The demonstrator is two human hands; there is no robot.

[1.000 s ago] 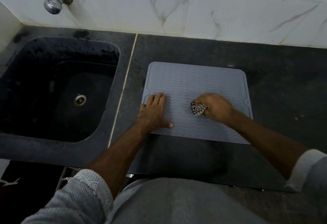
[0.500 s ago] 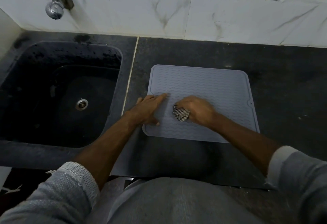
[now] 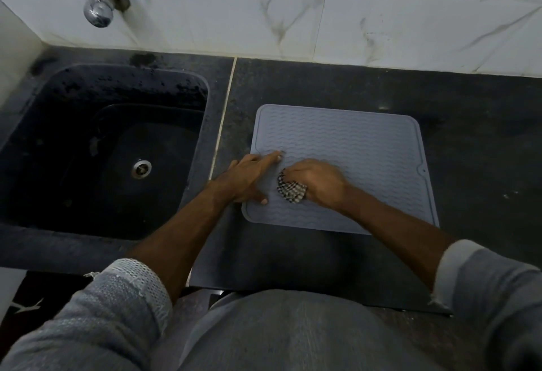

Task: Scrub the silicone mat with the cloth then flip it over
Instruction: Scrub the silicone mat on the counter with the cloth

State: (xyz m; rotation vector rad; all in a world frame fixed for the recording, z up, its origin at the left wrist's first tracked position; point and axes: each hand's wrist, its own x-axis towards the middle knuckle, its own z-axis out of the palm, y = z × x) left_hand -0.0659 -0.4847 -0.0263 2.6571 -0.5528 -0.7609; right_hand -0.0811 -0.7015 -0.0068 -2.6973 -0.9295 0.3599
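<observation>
A grey silicone mat (image 3: 360, 150) with a wavy ribbed surface lies flat on the dark stone counter (image 3: 469, 136). My left hand (image 3: 249, 177) rests on the mat's near left part, fingers straight and flat against it. Just to its right, my right hand (image 3: 318, 181) grips a bunched black-and-white checked cloth (image 3: 290, 190) and presses it onto the mat. Most of the cloth is hidden under the hand.
A deep black sink (image 3: 102, 147) with a metal drain (image 3: 141, 168) sits to the left of the counter. A chrome tap (image 3: 98, 9) sticks out of the marble wall (image 3: 381, 27) above it. The counter's front edge runs just before my body.
My right hand has slid the cloth leftward across the mat, close to my left hand. My left hand has shifted toward the mat's left edge.
</observation>
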